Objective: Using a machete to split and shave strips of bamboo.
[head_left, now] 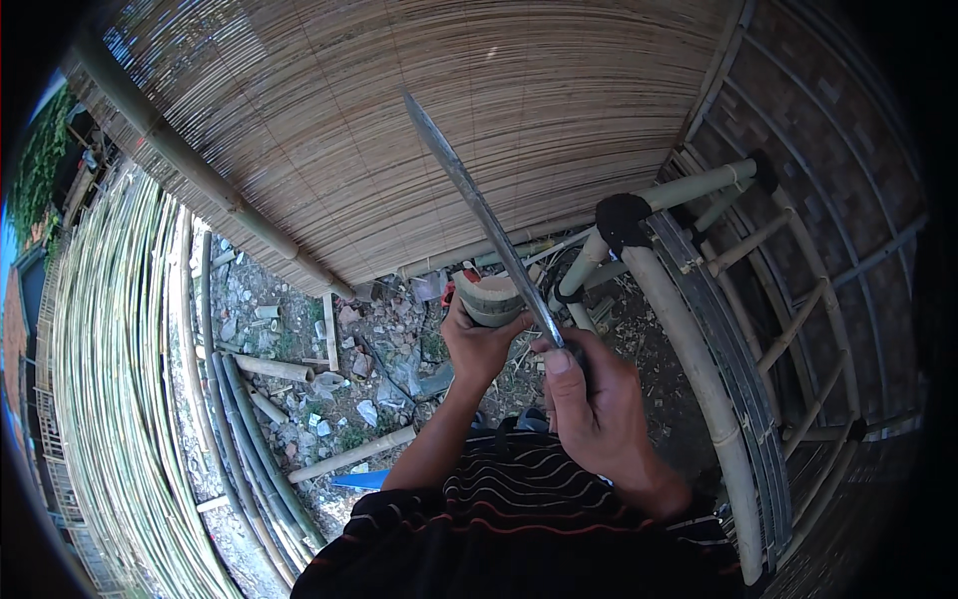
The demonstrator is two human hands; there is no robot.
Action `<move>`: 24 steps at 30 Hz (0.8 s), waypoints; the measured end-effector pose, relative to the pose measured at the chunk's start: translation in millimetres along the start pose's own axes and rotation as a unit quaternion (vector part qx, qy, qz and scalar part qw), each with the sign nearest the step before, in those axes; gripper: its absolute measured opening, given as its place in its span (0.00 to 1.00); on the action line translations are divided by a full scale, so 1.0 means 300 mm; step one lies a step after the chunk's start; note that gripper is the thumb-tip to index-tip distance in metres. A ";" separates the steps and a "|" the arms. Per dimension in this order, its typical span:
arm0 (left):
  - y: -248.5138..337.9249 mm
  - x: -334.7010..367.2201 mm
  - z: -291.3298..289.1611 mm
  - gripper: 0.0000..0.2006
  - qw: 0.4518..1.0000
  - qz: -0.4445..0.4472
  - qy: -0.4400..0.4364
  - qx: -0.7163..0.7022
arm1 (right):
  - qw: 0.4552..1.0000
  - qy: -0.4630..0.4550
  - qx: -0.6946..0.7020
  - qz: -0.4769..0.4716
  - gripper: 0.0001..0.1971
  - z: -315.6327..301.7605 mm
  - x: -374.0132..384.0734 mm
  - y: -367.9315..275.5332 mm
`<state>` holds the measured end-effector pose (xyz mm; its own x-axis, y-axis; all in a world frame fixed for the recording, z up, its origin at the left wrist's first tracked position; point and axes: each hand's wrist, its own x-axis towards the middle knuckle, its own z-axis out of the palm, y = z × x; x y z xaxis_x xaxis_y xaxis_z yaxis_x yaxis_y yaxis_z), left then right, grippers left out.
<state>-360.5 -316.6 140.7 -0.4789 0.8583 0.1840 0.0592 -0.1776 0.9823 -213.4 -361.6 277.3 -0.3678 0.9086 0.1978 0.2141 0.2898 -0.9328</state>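
My right hand [597,409] is wrapped round the handle of a long machete [471,192], with the thumb laid along its base. The narrow grey blade slants up and to the left, its tip high in front of the bamboo screen. A short, thick piece of bamboo [489,302] is gripped in my left hand [473,347], just left of the blade's lower part. Its pale cut end faces up. The blade passes across the view close to the bamboo's right side; whether they touch I cannot tell. Most of the machete's handle is hidden by my fingers.
A slatted bamboo screen [399,190] stands ahead. To the right is a bamboo frame [689,349] with dark-wrapped joints. Long bamboo strips [110,369] and several poles [261,439] lie at the left. Rubble and offcuts cover the ground [374,349], near a blue object [361,480].
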 end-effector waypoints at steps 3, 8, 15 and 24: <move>-0.008 -0.003 -0.003 0.25 1.000 0.010 -0.001 -0.002 | 1.000 0.003 -0.001 0.010 0.17 0.000 -0.012 -0.007; -0.009 -0.005 -0.004 0.26 1.000 0.001 -0.006 -0.002 | 0.999 -0.002 0.011 0.043 0.17 -0.017 -0.008 -0.020; 0.037 -0.051 -0.033 0.24 1.000 0.016 -0.005 0.018 | 0.998 0.024 -0.059 -0.009 0.17 -0.009 -0.029 -0.067; 0.091 -0.059 -0.150 0.47 0.993 0.095 -0.037 0.056 | 0.994 -0.018 -0.111 0.013 0.16 -0.078 0.001 -0.152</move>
<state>-389.9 -358.3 162.9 -0.3841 0.8480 0.3653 0.2426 -0.2890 0.9261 -202.1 -367.5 326.9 -0.3916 0.9061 0.1600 0.4170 0.3298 -0.8469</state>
